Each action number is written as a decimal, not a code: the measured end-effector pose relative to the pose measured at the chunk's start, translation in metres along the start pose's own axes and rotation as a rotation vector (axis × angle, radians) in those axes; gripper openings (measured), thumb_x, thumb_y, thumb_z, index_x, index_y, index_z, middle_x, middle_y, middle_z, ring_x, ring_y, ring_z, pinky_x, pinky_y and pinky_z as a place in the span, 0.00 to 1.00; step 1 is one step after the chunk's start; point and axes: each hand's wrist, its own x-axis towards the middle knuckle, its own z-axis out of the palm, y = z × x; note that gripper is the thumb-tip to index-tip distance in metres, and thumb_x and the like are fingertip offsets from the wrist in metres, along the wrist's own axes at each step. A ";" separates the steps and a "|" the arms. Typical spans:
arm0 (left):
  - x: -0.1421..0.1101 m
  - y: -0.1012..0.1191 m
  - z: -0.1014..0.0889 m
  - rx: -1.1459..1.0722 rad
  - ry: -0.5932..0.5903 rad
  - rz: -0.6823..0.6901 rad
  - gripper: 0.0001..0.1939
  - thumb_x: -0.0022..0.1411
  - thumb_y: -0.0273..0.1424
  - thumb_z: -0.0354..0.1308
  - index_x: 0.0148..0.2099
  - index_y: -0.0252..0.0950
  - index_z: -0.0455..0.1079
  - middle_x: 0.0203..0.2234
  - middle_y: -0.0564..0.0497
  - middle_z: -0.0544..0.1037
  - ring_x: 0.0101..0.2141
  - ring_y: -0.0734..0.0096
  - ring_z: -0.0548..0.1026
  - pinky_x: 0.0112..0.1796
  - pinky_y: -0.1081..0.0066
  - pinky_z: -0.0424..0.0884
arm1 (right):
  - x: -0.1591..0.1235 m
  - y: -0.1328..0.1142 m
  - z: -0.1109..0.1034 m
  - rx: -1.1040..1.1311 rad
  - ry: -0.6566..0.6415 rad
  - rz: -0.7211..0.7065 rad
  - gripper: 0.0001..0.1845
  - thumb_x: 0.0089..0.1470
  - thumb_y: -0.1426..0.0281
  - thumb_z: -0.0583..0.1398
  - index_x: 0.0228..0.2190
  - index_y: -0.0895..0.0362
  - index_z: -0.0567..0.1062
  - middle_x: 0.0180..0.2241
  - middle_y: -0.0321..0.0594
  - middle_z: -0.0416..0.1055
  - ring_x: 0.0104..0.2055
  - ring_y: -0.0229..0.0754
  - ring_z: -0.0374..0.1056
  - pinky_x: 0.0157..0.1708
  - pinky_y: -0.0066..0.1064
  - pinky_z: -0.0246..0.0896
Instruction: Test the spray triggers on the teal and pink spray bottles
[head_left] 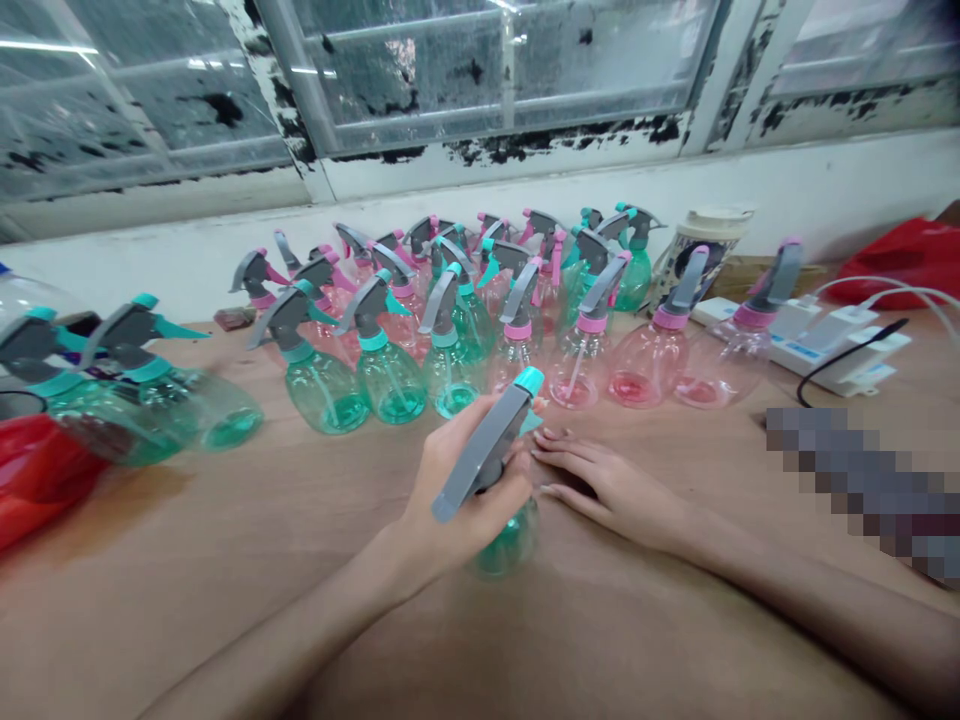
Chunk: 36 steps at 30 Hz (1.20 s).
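Observation:
My left hand (465, 480) is wrapped round the neck of a green spray bottle (506, 545) with a grey and turquoise trigger head, in the middle of the table near me. The fingers cover most of its neck and trigger. My right hand (615, 490) rests palm down just right of that bottle, fingers stretched out and holding nothing. Beyond both hands, green spray bottles (390, 380) and pink spray bottles (649, 360) stand upright in several rows. Two more green spray bottles (225, 415) are at the left.
A red plastic bag (45, 480) lies at the left edge, another red bag (904, 262) at the far right. Behind the bottles stands a patterned cup (697, 250). A white power strip (832, 345) with cables lies at the right, near a blurred-out patch. A windowed wall closes the back.

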 end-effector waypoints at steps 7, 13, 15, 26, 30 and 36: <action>0.002 -0.003 0.000 0.050 -0.017 0.024 0.06 0.57 0.33 0.53 0.39 0.42 0.66 0.24 0.56 0.70 0.23 0.71 0.69 0.28 0.69 0.71 | 0.000 -0.001 0.000 0.021 0.020 -0.008 0.23 0.64 0.61 0.54 0.58 0.53 0.68 0.60 0.46 0.66 0.63 0.50 0.60 0.62 0.51 0.55; 0.003 -0.001 0.002 0.066 0.005 0.011 0.04 0.58 0.33 0.54 0.36 0.40 0.66 0.24 0.55 0.71 0.24 0.71 0.71 0.31 0.68 0.72 | 0.000 0.001 -0.001 0.001 0.008 -0.011 0.24 0.64 0.61 0.54 0.58 0.57 0.68 0.60 0.48 0.66 0.63 0.51 0.60 0.62 0.51 0.56; 0.003 -0.001 0.003 0.072 0.030 0.027 0.04 0.57 0.32 0.54 0.36 0.40 0.66 0.24 0.55 0.71 0.25 0.71 0.72 0.30 0.69 0.71 | 0.000 0.001 0.000 0.000 0.012 -0.018 0.24 0.64 0.61 0.55 0.57 0.57 0.69 0.59 0.49 0.67 0.63 0.51 0.61 0.62 0.51 0.56; -0.006 -0.009 0.009 0.155 0.082 -0.103 0.19 0.55 0.36 0.62 0.49 0.44 0.64 0.23 0.56 0.73 0.24 0.67 0.73 0.27 0.67 0.70 | 0.002 0.001 0.001 0.007 0.029 -0.030 0.22 0.64 0.61 0.53 0.56 0.56 0.70 0.59 0.49 0.67 0.63 0.51 0.60 0.61 0.51 0.57; -0.008 -0.005 0.006 0.177 0.082 -0.110 0.21 0.54 0.38 0.63 0.49 0.44 0.63 0.26 0.55 0.73 0.27 0.65 0.73 0.29 0.66 0.70 | 0.003 0.003 0.002 0.027 0.049 -0.034 0.22 0.63 0.61 0.54 0.56 0.55 0.70 0.59 0.49 0.67 0.62 0.52 0.61 0.61 0.52 0.56; -0.015 -0.007 -0.001 0.201 0.058 -0.074 0.27 0.51 0.38 0.63 0.53 0.41 0.63 0.38 0.50 0.75 0.37 0.61 0.75 0.40 0.60 0.73 | 0.004 0.002 0.002 0.020 0.039 -0.038 0.23 0.63 0.61 0.54 0.56 0.57 0.70 0.58 0.50 0.68 0.63 0.52 0.60 0.62 0.51 0.55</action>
